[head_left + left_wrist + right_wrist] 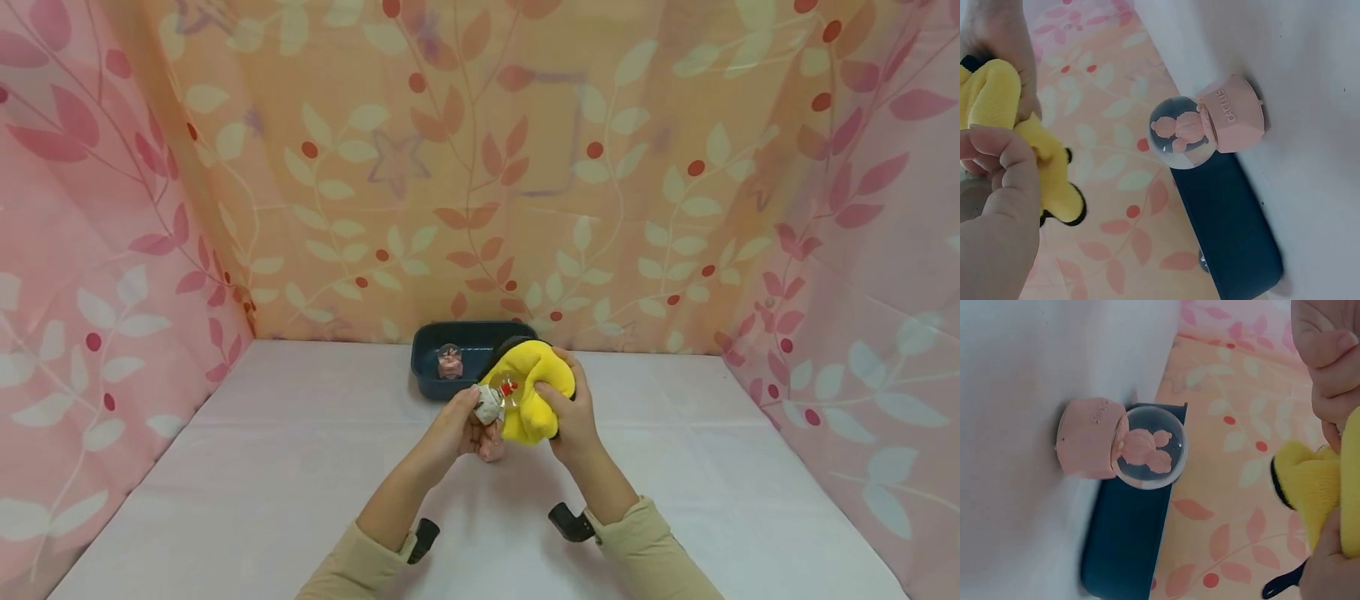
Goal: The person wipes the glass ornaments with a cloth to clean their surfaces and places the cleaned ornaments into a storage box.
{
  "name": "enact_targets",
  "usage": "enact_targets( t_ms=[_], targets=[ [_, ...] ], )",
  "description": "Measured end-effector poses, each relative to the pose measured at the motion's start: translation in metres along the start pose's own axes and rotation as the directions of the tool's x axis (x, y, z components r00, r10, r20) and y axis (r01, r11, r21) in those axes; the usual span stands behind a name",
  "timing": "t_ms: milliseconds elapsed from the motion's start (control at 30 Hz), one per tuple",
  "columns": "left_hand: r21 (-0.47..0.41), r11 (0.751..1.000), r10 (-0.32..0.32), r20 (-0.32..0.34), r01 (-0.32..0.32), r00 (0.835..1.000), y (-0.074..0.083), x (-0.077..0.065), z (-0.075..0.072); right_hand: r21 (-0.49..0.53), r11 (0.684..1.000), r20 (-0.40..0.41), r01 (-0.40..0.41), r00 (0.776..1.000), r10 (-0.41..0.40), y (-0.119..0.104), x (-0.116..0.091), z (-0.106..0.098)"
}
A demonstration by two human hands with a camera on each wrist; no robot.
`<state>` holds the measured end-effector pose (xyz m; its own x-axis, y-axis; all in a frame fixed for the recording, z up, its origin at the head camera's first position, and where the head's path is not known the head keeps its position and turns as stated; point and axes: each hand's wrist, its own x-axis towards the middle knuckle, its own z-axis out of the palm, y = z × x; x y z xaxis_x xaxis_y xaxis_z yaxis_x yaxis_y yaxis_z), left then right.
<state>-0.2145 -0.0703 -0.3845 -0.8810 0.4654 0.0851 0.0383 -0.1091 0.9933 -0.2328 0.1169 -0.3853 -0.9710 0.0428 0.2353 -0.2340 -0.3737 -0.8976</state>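
My left hand (448, 433) grips a small snow globe with a white base (489, 404) and a red figure inside its clear dome. The dome faces a yellow cloth with black edging (534, 408), bunched in my right hand (579, 417). Cloth and dome meet or overlap in the head view; in the wrist views the white globe is mostly hidden. Upright on the table below my hands stands a pink snow globe (1232, 115) with a pink cactus-like figure. The right wrist view also shows this pink globe (1090, 437), touched by neither hand.
Behind the hands a dark blue basin (429, 385) stands on the white-covered table (300, 467). Another pink snow globe (450, 364) sits inside it at the left. Patterned cloth walls (465, 167) enclose the table at the back and both sides.
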Motion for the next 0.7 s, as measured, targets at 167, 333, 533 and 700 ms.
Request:
enact_targets(
  t_ms=[167,333,533,700],
  targets=[
    [-0.029,0.999,-0.046,-0.018,0.046,0.999,0.0,-0.003,0.0,-0.003,1.0,-0.04,-0.016,0.999,0.016,0.001,-0.003,-0.002],
    [-0.063,0.994,-0.09,-0.037,0.087,0.995,0.003,-0.004,0.001,-0.015,0.963,0.071,0.27,0.961,-0.269,0.003,-0.011,-0.006],
    [-0.046,0.991,-0.125,-0.035,0.123,0.992,0.005,-0.003,0.004,-0.162,0.777,0.377,0.608,0.766,-0.521,0.008,-0.014,-0.005],
    [0.023,0.987,-0.155,-0.102,0.158,0.983,0.004,-0.003,0.008,-0.262,0.706,0.462,0.658,0.728,-0.507,0.012,-0.015,-0.002]
  ],
)
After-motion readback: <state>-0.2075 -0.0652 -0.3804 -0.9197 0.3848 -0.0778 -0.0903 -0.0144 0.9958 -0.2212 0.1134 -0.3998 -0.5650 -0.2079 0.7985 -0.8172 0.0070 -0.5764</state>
